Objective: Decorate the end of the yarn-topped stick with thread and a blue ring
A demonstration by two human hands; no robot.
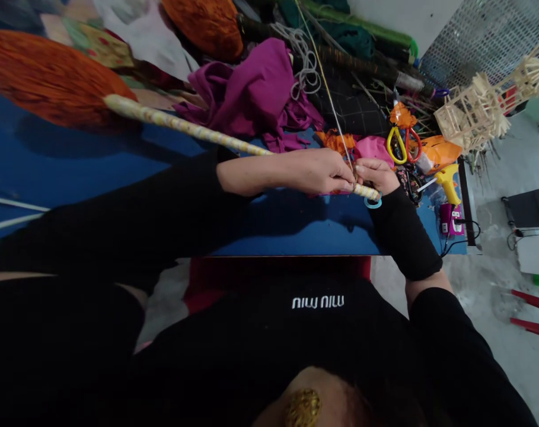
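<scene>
A long duster lies slantwise over the blue table [269,228], its orange-brown fibrous head [51,77] at the far left. Its handle [184,127] is wrapped in yellow and white bands. Closed near the handle's right end, my left hand [325,169] holds it with thumb and fingertips. My right hand [378,175] is closed in a pinch beside it, at a thin cord [325,77] that runs down from the top of the view to the handle. The exact grip on the cord is partly hidden. A light blue ring [373,203] hangs at the handle's tip.
Behind my hands lie a purple cloth [251,89], a grey cord coil [307,65] and a second orange head [207,26]. To the right are yellow-and-red-handled scissors [398,145], a yellow glue gun [449,184], a purple power socket [450,219] and a wooden stick model [474,112].
</scene>
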